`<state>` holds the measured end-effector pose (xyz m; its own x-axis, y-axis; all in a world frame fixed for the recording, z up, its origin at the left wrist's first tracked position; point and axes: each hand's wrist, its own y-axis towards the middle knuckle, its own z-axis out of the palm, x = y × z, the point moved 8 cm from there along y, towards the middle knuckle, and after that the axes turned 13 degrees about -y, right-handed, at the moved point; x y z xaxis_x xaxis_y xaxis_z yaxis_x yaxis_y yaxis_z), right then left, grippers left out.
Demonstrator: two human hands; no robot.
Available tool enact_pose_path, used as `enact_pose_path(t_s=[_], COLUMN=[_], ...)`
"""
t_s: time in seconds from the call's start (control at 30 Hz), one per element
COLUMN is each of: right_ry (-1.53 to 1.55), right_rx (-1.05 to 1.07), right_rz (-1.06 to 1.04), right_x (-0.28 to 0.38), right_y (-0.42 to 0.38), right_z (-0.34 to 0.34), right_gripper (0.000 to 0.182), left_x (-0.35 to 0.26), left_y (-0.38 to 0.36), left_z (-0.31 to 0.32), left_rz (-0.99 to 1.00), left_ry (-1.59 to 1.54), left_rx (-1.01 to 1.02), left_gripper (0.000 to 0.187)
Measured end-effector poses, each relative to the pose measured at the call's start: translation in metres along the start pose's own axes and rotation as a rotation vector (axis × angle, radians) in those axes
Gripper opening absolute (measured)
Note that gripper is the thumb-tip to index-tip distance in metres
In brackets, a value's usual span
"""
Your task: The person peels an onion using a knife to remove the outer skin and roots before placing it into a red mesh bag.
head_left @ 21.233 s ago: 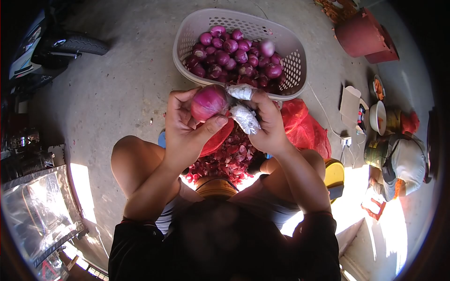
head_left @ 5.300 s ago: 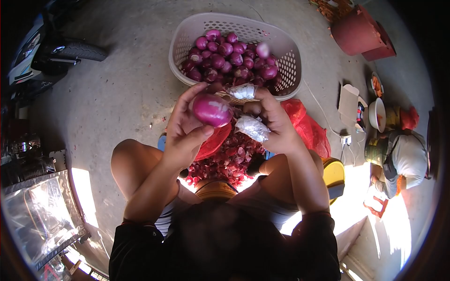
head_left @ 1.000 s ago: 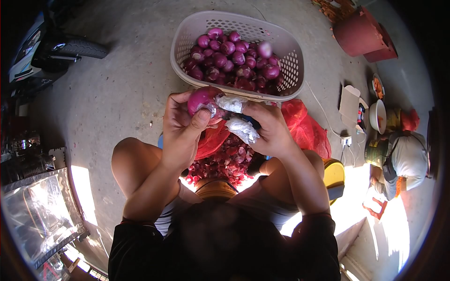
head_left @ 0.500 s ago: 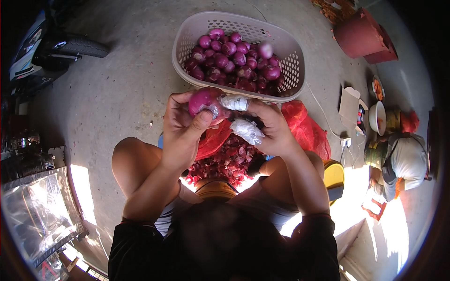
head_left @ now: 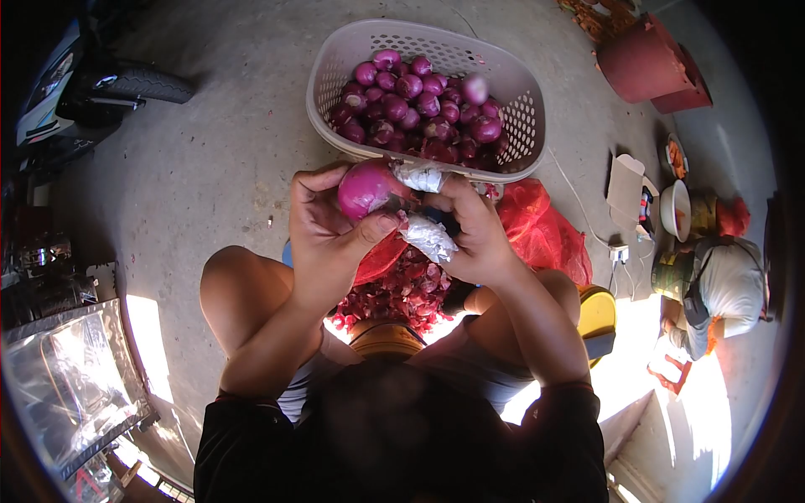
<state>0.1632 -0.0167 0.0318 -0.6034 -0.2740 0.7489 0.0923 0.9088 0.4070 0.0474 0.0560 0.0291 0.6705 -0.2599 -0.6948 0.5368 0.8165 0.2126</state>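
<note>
A red onion is held between the fingers and thumb of my left hand. My right hand is at the onion's right side, its thumb and a finger wrapped in silvery covering and pinched near the onion's skin. Whether a tool is in it cannot be made out. Beyond my hands stands a grey perforated basket with several purple onions. Below my hands lie loose red onion skins, beside a red mesh bag.
A motorcycle wheel is at the upper left. Red buckets stand at the upper right, with a white bowl lower down. Another person bends over at the right. A yellow object is beside my right knee.
The wrapped thumb of my right hand has moved left and up, closer to the onion. My left thumb has shifted to the onion's lower right side.
</note>
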Motion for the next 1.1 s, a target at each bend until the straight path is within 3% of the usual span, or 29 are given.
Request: enact_pose_path(t_s=[0.33,0.47,0.67,0.97,1.1], right_ry=[-0.098,-0.109,-0.188,-0.194,-0.02], right_rx=[-0.033,0.113,-0.006,0.034,-0.133], right_rz=[-0.062,-0.016,-0.08,-0.087,-0.101], right_x=[0.004,0.001,0.009,0.011,0.011], right_y=[0.0,-0.003,0.003,0.004,0.01], right_z=[-0.004,-0.001,-0.008,-0.01,-0.018], right_gripper=[0.056,0.054,0.054,0.043,0.036], left_x=[-0.001,0.002,0.005,0.006,0.01], left_y=[0.0,-0.001,-0.003,-0.003,-0.006], left_z=[0.002,-0.002,-0.006,-0.003,-0.011], left_rz=[0.001,-0.01,-0.043,-0.075,-0.104], left_ry=[-0.021,-0.027,-0.066,-0.077,-0.05], left_rx=[0.015,-0.014,-0.052,-0.065,-0.07], left_gripper=[0.05,0.05,0.05,0.049,0.05])
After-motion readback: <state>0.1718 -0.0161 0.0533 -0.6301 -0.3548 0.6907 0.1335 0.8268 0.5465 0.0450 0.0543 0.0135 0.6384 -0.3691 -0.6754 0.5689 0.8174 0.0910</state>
